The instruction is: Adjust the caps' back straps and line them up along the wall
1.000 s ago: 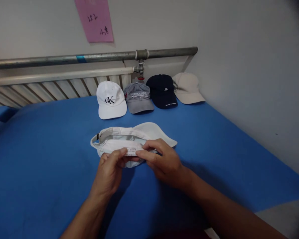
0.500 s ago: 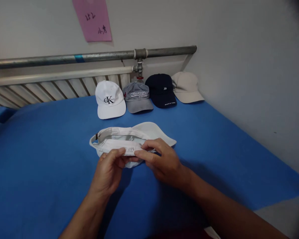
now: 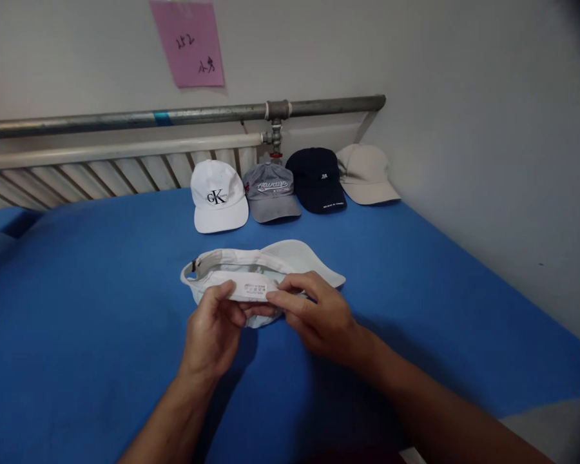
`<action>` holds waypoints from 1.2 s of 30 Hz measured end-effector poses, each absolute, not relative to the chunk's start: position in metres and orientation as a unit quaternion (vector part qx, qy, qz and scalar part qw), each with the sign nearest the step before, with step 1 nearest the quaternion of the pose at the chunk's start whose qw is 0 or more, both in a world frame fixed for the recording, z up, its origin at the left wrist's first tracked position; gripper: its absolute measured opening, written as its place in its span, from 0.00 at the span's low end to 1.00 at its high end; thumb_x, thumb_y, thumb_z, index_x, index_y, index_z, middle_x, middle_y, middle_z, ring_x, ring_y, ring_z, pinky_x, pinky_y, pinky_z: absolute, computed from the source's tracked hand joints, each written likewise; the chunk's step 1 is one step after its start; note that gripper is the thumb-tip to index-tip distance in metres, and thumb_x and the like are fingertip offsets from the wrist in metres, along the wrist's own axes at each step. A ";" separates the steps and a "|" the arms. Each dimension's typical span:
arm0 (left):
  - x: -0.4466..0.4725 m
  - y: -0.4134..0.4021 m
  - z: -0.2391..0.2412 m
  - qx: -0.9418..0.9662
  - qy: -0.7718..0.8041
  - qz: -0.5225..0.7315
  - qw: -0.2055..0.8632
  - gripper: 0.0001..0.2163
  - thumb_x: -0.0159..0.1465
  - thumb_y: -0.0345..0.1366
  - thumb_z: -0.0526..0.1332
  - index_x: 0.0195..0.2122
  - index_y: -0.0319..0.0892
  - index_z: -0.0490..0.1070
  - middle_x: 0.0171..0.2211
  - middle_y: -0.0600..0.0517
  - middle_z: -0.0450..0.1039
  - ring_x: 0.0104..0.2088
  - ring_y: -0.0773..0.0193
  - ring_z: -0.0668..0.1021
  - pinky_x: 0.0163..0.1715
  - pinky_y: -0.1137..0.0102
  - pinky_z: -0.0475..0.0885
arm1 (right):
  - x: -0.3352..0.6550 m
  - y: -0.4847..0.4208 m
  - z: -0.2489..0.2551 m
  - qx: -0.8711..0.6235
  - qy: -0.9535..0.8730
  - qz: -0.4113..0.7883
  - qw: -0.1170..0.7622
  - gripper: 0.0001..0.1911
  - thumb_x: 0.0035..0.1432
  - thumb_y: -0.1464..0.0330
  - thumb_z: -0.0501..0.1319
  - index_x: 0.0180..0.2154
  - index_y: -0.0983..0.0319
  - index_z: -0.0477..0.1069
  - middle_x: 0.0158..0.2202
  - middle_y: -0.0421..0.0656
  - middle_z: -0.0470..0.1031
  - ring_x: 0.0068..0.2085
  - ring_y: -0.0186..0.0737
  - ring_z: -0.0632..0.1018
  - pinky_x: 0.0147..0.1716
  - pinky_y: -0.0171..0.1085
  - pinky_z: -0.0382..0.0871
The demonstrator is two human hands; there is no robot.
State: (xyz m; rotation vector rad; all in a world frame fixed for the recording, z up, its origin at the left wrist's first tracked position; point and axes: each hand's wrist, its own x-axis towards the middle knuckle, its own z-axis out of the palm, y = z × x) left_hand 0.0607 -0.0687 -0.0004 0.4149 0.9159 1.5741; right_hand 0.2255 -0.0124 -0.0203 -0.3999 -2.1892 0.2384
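Observation:
An off-white cap [image 3: 290,256] lies upside down and flattened on the blue surface [image 3: 91,303], brim toward the right. My left hand [image 3: 212,335] pinches its near edge beside a small printed label [image 3: 256,289]. My right hand [image 3: 319,316] pinches the same edge just to the right of the label. Both hands grip the cap's inner band, thumbs and forefingers close together.
Several caps stand in a row at the back: a white one with a black logo [image 3: 217,203], a grey one [image 3: 273,192], a navy one [image 3: 316,180], a beige one [image 3: 367,174]. Behind them run a metal pipe [image 3: 125,119] and a radiator. A pink note [image 3: 188,42] hangs on the wall.
The hands keep their hold on the cap's edge. The label has turned slightly more toward me. The view has shifted a little.

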 end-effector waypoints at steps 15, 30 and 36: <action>0.057 -0.065 -0.003 0.195 0.396 0.693 0.570 0.16 0.60 0.43 0.57 0.39 0.35 0.75 0.31 0.44 0.79 0.28 0.57 0.80 0.26 0.66 0.77 | 0.223 -0.009 -0.025 -0.202 -0.877 0.099 0.425 0.10 0.59 0.75 0.58 0.44 0.63 0.72 0.37 0.47 0.78 0.38 0.41 0.76 0.39 0.42 0.72; 0.038 -0.071 -0.015 0.474 0.578 0.639 0.179 0.06 0.63 0.37 0.59 0.37 0.43 0.73 0.36 0.49 0.76 0.38 0.59 0.78 0.43 0.61 0.72 | 0.226 -0.004 -0.018 -0.259 -0.871 0.146 0.391 0.08 0.64 0.72 0.53 0.36 0.63 0.72 0.31 0.44 0.77 0.33 0.36 0.75 0.36 0.37 0.67; 0.020 -0.068 -0.010 0.689 0.591 0.393 -0.145 0.12 0.61 0.32 0.58 0.47 0.44 0.70 0.50 0.45 0.73 0.55 0.49 0.70 0.57 0.48 0.57 | 0.229 -0.001 -0.016 -0.222 -0.897 0.141 0.355 0.09 0.63 0.72 0.53 0.34 0.63 0.70 0.29 0.43 0.74 0.31 0.36 0.73 0.34 0.37 0.64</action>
